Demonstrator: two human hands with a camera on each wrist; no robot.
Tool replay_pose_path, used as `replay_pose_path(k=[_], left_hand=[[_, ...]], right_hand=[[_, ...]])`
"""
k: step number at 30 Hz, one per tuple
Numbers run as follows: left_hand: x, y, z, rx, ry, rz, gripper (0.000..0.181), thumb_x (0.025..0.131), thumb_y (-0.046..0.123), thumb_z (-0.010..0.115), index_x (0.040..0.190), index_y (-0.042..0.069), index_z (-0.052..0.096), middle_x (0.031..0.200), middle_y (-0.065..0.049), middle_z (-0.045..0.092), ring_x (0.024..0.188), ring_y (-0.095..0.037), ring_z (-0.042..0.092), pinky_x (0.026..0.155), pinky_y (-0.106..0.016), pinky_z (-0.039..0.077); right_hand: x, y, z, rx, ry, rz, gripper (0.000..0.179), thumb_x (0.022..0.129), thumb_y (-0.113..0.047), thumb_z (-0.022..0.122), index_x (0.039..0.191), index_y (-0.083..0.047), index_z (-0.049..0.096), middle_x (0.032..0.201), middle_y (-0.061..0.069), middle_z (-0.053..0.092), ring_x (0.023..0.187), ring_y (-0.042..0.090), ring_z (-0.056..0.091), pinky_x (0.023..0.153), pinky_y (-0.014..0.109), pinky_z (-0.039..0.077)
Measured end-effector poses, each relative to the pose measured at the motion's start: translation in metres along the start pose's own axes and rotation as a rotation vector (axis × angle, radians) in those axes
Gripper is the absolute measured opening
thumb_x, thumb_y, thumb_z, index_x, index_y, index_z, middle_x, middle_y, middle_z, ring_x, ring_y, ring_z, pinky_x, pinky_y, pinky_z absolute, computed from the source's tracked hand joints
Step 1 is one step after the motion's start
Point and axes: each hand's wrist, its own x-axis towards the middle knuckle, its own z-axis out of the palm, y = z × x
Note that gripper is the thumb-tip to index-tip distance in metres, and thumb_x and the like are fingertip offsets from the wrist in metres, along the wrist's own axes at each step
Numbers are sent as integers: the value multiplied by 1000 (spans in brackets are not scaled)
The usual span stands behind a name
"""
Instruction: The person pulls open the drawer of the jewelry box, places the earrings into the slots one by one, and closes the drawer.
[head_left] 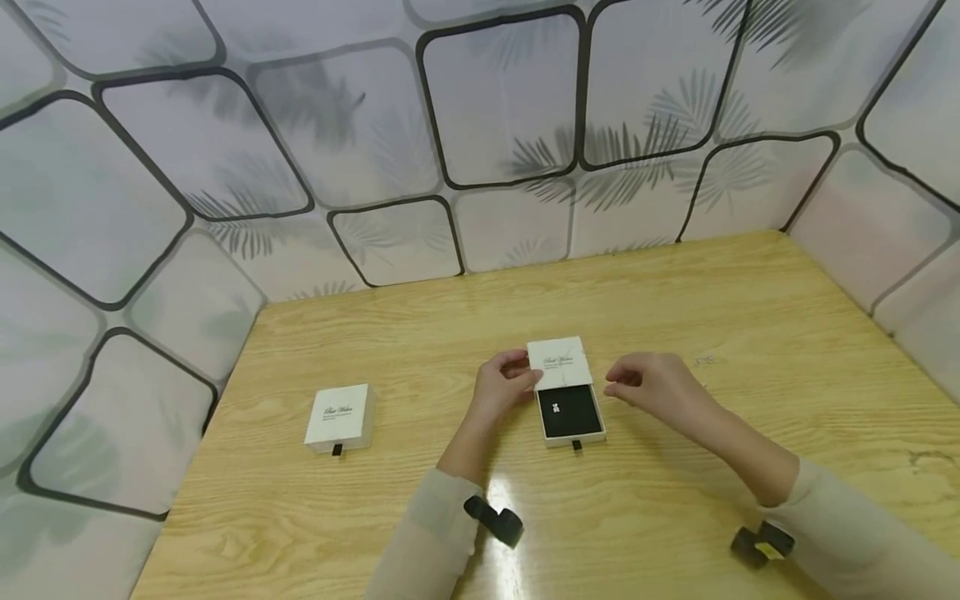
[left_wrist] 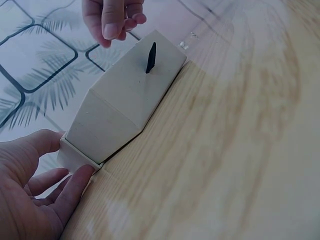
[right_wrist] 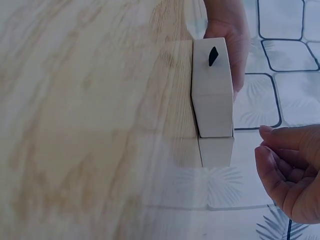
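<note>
The shiny bits (head_left: 705, 361) beyond the right hand (head_left: 663, 387) were too small to make out, and the silvery piece (head_left: 556, 408) on the black insert (head_left: 579, 419) was little clearer. The right wrist view cut off part of the right hand at its edge.

The patterned wall (head_left: 510, 225) rose along the far edge of the table (head_left: 637, 525), well apart from the open box (head_left: 558, 360); wood grain stretched leftward to the closed box (head_left: 337, 417).

The left hand (head_left: 497, 390) gripped the open box's cover from its left side, with the drawer jutting toward the person. The right hand hung near its right side, thumb and forefinger narrowly apart — whether they pinched something tiny, I could not tell.
</note>
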Motion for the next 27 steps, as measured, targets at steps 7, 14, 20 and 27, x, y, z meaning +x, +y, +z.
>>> replay_pose_path(k=[7,14,20,27], left_hand=[[-1,1,-1,6,3,-6,48,83,-2,67,128,-8,50,121,-23,56,88,-14,56,77,-31,59],[-5,2,0,12,1,-12,47,84,-1,66,128,-7,50,119,-21,56,87,-14,56,76,-32,59],[-1,-1,-1,16,6,-7,46,84,-1,66,128,-7,50,119,-21,56,87,-14,56,77,-33,59],[17,-20,-3,-1,2,-3,48,84,1,68,128,-5,51,119,-18,57,88,-14,56,75,-32,59]], right_hand=[[-6,9,-3,9,8,15,12,83,-14,72,89,-5,70,79,0,67,68,10,59,55,22,50],[-11,18,-8,-6,2,47,11,83,-12,71,90,-4,70,79,1,67,67,10,58,56,23,50],[-13,22,-15,22,-18,82,15,84,-14,70,93,-2,70,80,2,67,64,10,58,53,23,50],[-16,32,-24,26,-29,122,16,85,-16,70,93,-2,69,80,3,68,64,12,59,53,23,51]])
